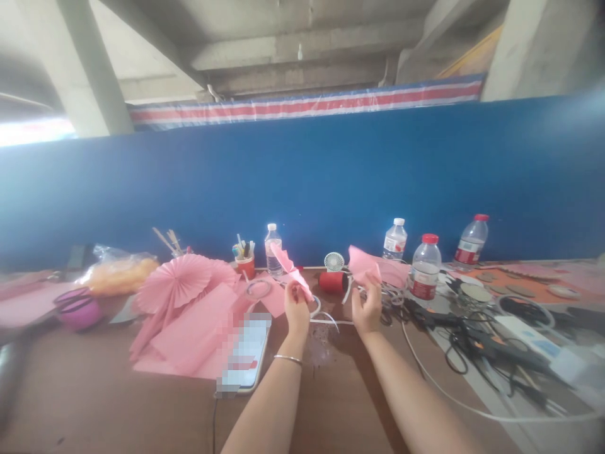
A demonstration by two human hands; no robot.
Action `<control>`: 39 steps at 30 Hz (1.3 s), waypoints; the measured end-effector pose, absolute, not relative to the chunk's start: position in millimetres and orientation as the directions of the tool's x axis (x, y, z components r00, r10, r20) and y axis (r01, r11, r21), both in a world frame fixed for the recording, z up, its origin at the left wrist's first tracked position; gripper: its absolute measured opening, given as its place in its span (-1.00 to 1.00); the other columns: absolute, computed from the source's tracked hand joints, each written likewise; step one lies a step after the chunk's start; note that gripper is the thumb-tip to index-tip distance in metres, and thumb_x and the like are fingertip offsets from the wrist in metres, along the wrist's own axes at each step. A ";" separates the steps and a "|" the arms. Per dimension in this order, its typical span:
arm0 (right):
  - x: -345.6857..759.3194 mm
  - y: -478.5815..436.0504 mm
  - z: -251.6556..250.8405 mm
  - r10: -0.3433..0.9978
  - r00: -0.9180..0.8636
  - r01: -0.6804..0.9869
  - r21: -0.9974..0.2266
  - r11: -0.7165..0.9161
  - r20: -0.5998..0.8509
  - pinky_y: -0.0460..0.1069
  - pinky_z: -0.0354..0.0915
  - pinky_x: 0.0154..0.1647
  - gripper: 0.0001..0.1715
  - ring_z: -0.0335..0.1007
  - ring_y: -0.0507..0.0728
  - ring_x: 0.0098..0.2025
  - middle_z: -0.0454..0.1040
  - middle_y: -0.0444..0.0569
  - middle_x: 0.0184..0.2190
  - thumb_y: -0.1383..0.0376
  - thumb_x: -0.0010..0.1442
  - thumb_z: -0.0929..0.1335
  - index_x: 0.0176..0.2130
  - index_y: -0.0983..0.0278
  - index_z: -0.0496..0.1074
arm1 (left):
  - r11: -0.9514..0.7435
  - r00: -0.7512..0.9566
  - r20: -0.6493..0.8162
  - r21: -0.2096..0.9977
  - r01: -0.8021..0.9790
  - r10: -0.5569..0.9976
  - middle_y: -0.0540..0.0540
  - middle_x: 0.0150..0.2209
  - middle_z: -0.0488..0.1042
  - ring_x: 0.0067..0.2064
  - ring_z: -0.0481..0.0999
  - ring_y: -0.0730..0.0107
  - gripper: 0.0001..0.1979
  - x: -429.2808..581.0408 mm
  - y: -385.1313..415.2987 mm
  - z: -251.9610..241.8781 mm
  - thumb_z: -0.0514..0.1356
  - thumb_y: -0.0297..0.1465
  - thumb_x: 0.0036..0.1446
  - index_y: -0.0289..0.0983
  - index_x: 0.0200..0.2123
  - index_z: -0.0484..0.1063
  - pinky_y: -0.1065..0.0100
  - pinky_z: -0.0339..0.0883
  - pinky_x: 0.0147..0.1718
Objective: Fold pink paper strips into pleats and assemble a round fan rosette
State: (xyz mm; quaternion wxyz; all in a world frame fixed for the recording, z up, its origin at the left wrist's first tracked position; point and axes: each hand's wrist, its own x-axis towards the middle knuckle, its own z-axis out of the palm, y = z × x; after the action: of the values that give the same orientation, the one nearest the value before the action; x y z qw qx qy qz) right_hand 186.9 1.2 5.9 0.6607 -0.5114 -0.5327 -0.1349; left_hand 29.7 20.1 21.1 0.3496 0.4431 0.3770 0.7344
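Note:
Both hands are raised above the brown table, a short gap between them. Pinched in my left hand (pixel 297 307) is a narrow, folded piece of pink paper (pixel 292 270), which points up and to the left. My right hand (pixel 367 308) grips another pink paper piece (pixel 363 265), its wider part rising above the fingers. Behind and between the hands lie a red cylinder (pixel 333 282) and a small white fan (pixel 334 261). A phone (pixel 248 353) with a lit screen rests left of my left forearm.
Pink sheets (pixel 193 334) and a pleated paper fan (pixel 177 284) lie at the left, beside a purple container (pixel 78 309). A pen cup (pixel 245 267) and a bottle (pixel 273 246) stand behind. Bottles (pixel 425 268) and tangled cables (pixel 486 340) occupy the right.

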 end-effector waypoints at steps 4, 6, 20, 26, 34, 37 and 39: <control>179.6 -7.4 8.9 0.357 0.258 0.776 -0.413 0.477 0.898 0.21 0.06 0.03 -0.63 -0.02 0.24 0.11 0.13 0.21 0.02 0.29 0.06 0.22 -0.09 0.34 0.15 | -0.453 -0.301 0.409 0.886 -0.093 0.861 0.04 -0.59 0.27 -0.59 0.24 0.53 -0.86 29.1 17.3 18.1 0.03 -0.39 0.04 -0.26 -0.30 0.30 0.44 0.20 -0.46; 176.1 -10.0 8.3 0.375 0.208 0.793 -0.380 0.477 0.904 0.24 0.07 0.02 -0.60 -0.02 0.27 0.12 0.12 0.22 0.02 0.28 0.06 0.22 -0.08 0.34 0.13 | -0.462 -0.320 0.431 0.887 -0.022 0.843 -0.02 -0.51 0.33 -0.52 0.29 0.48 -0.86 28.2 14.6 19.6 0.04 -0.40 0.04 -0.26 -0.32 0.33 0.41 0.21 -0.41; 171.8 -15.5 14.5 0.355 0.221 0.770 -0.386 0.508 0.908 0.24 0.02 0.06 -0.60 -0.07 0.25 0.14 0.08 0.20 0.04 0.32 0.07 0.20 -0.07 0.33 0.08 | -0.323 -0.086 0.493 0.683 0.655 0.866 -0.21 -0.23 0.33 -0.06 0.28 0.07 -0.74 30.6 16.8 -4.3 0.09 -0.51 -0.08 -0.22 -0.25 0.37 0.05 -0.08 -0.01; 171.4 -14.3 14.2 0.360 0.235 0.753 -0.403 0.520 0.903 0.26 0.04 0.04 -0.62 -0.03 0.26 0.13 0.12 0.20 0.03 0.30 0.07 0.20 -0.08 0.33 0.10 | -0.390 0.017 0.476 0.701 0.597 0.879 -0.21 -0.08 0.30 -0.05 0.28 0.14 -0.63 32.1 19.4 -2.7 0.11 -0.53 -0.11 -0.22 -0.16 0.32 0.06 -0.12 0.02; 170.0 -12.0 13.9 0.576 0.244 0.592 -0.590 0.549 0.780 0.13 0.10 0.02 -0.58 0.12 0.18 0.04 0.23 0.12 -0.04 0.27 0.08 0.18 -0.04 0.30 0.11 | -0.473 -0.073 0.509 0.838 0.273 0.858 -0.12 -0.33 0.40 -0.22 0.34 0.27 -0.87 32.9 15.5 10.8 0.12 -0.45 -0.07 -0.24 -0.38 0.41 0.23 0.10 -0.11; 164.4 -15.3 15.4 0.700 0.071 0.537 -0.619 0.573 0.710 0.06 0.15 -0.02 -0.62 0.21 0.14 -0.03 0.30 0.07 -0.10 0.28 0.07 0.18 -0.07 0.30 0.17 | -0.312 -0.116 0.326 0.942 0.123 0.938 -0.12 -0.46 0.40 -0.36 0.36 0.31 -0.81 34.8 18.3 8.1 0.12 -0.30 -0.05 -0.31 -0.44 0.39 0.27 0.20 -0.24; 159.6 -18.1 15.5 0.757 -0.095 0.543 -0.604 0.583 0.646 0.03 0.16 -0.03 -0.63 0.24 0.14 -0.06 0.34 0.04 -0.13 0.29 0.05 0.20 -0.10 0.28 0.21 | -0.213 -0.176 0.212 0.977 0.017 0.961 -0.07 -0.54 0.37 -0.44 0.35 0.36 -0.79 34.5 21.5 5.7 0.14 -0.27 -0.08 -0.33 -0.48 0.36 0.31 0.23 -0.33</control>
State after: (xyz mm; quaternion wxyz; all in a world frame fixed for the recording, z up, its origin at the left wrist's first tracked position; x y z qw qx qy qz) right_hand 159.6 -18.1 15.5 0.5055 -0.4440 -0.7322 0.1060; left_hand 34.5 21.5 5.7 0.3975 0.5037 0.4855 0.5938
